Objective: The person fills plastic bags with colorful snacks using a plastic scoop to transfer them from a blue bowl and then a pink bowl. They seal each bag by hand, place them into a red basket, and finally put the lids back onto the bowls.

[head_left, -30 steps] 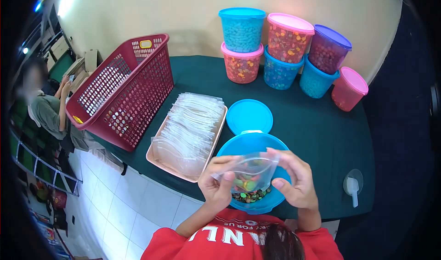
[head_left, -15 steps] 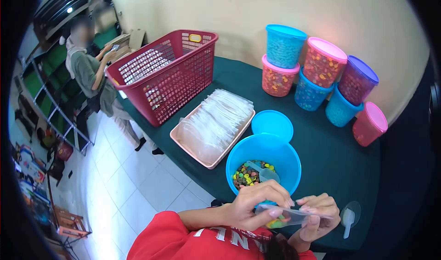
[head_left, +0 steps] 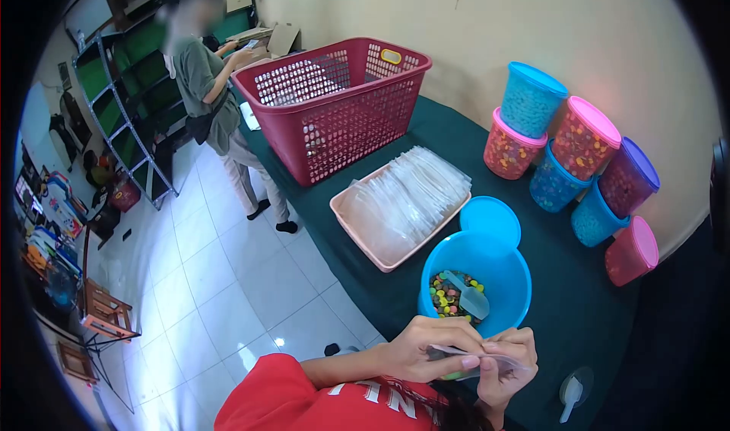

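**Two hands pinch a small bag of sweets at the tabletop's edge**

A person in a red top holds a small clear bag (head_left: 465, 357) close to the chest, just below a blue tub (head_left: 502, 260). The left hand (head_left: 426, 351) and right hand (head_left: 508, 366) meet at the bag's top edge. Each grip is closed on it, thumb and fingertips pressing the thin strip flat. A few bright sweets show at the bottom of the bag.

The bag looks light, soft and slick. It would likely crumple under a firm squeeze, and the loose sweets would shift inside it. The stiffer top strip seems the surest place to hold, with a finger under the sagging bottom.

The tub holds mixed sweets and a clear scoop (head_left: 470, 298). Beside it are a tray of empty bags (head_left: 407, 199), a red basket (head_left: 342, 104) and stacked tubs (head_left: 563, 165). Another person (head_left: 205, 73) stands well apart.
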Motion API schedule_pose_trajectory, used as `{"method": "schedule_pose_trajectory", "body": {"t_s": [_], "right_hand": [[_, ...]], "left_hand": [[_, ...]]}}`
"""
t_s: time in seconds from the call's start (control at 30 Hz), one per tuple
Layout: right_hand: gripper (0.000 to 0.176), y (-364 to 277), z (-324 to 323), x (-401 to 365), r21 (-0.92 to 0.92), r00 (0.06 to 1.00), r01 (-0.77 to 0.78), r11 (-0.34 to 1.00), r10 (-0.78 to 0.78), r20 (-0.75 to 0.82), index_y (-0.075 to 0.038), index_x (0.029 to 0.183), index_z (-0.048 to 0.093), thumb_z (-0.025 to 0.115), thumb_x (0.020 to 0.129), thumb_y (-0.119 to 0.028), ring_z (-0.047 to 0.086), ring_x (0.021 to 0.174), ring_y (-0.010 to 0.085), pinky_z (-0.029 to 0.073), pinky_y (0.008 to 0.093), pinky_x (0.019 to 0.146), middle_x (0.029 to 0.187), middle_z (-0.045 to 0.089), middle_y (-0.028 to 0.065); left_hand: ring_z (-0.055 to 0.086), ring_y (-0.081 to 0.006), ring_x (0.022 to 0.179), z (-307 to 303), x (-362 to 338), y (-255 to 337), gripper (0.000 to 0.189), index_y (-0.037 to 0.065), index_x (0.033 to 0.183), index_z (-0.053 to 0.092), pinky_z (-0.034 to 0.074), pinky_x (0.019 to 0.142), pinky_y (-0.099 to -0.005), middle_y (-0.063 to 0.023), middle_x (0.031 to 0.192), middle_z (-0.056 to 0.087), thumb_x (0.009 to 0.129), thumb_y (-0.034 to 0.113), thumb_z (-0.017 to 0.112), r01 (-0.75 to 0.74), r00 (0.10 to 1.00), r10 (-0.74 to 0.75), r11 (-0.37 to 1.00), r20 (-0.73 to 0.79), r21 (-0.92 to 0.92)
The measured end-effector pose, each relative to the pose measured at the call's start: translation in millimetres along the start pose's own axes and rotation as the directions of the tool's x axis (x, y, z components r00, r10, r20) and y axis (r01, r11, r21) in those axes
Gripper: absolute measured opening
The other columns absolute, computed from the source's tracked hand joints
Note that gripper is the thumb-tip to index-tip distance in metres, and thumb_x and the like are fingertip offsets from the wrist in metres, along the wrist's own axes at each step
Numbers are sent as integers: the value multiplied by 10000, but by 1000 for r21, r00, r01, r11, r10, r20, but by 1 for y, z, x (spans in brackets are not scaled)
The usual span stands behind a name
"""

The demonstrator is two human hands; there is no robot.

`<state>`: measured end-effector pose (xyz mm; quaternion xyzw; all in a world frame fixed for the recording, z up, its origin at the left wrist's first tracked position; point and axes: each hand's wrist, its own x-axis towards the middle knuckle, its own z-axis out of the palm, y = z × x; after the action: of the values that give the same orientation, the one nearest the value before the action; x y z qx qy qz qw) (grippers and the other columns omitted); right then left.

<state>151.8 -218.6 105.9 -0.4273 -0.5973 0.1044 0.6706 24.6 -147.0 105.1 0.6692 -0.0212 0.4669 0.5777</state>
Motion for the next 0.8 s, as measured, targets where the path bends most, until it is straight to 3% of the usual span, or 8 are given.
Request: {"method": "schedule_pose_trajectory", "body": {"t_s": [0.13, 0.2, 0.27, 0.33, 0.4, 0.5, 0.8], "right_hand": [[135, 3, 46, 4, -53, 997, 77, 996, -77, -10, -29, 794, 605, 664, 678, -64, 538, 555, 158, 417, 232, 475, 681, 517, 79], [155, 4, 72, 5, -137, 990, 128, 982, -118, 78, -35, 799, 606, 676, 662, -53, 540, 553, 161, 416, 229, 478, 674, 522, 74], [151, 6, 99, 8, -117, 992, 83, 990, -71, 102, -48, 765, 615, 694, 637, -51, 534, 543, 154, 428, 251, 510, 642, 534, 49], [134, 12, 125, 12, 6, 959, 107, 994, -105, 264, -63, 719, 623, 707, 615, -52, 523, 534, 147, 441, 286, 569, 602, 541, 25], [115, 8, 150, 18, 10, 952, 26, 1000, -28, 303, -75, 664, 626, 717, 596, -60, 507, 520, 142, 438, 316, 632, 560, 537, 5], [141, 10, 184, 26, 58, 909, -12, 998, -13, 417, -68, 552, 588, 725, 586, -71, 485, 476, 112, 404, 315, 672, 517, 515, 2], [129, 22, 257, 34, 216, 791, -129, 968, -31, 610, -49, 620, 620, 737, 604, -101, 436, 522, 155, 374, 274, 592, 524, 469, 30]], "left_hand": [[582, -213, 718, -37, -14, 20, 134, -29, 851, 602, 459, 625, -270, -127, 810, 607, 740, 43, 623, -25, 998, 35, 987, -58, 159], [590, -213, 730, -63, -29, 34, 130, -30, 841, 605, 467, 627, -276, -132, 819, 609, 727, 26, 631, 34, 997, -18, 978, -80, 206], [593, -211, 728, -88, -48, 44, 123, -30, 830, 607, 470, 625, -281, -134, 809, 612, 717, 12, 633, 76, 983, -17, 943, -183, 323], [595, -213, 701, -109, -65, 56, 100, -16, 797, 611, 482, 648, -299, -125, 774, 617, 702, 1, 639, 105, 968, -14, 929, -250, 355], [598, -216, 668, -131, -80, 67, 85, 5, 763, 614, 492, 682, -323, -108, 740, 620, 687, 5, 651, 87, 949, 90, 846, -301, 527], [594, -202, 632, -162, -100, 89, 89, 16, 720, 596, 498, 712, -368, -95, 691, 612, 660, -7, 658, 165, 931, 71, 794, -358, 585], [576, -166, 587, -221, -159, 135, 112, 27, 650, 561, 495, 717, -406, -79, 627, 594, 637, -2, 668, 287, 859, 163, 631, -485, 721]]}}
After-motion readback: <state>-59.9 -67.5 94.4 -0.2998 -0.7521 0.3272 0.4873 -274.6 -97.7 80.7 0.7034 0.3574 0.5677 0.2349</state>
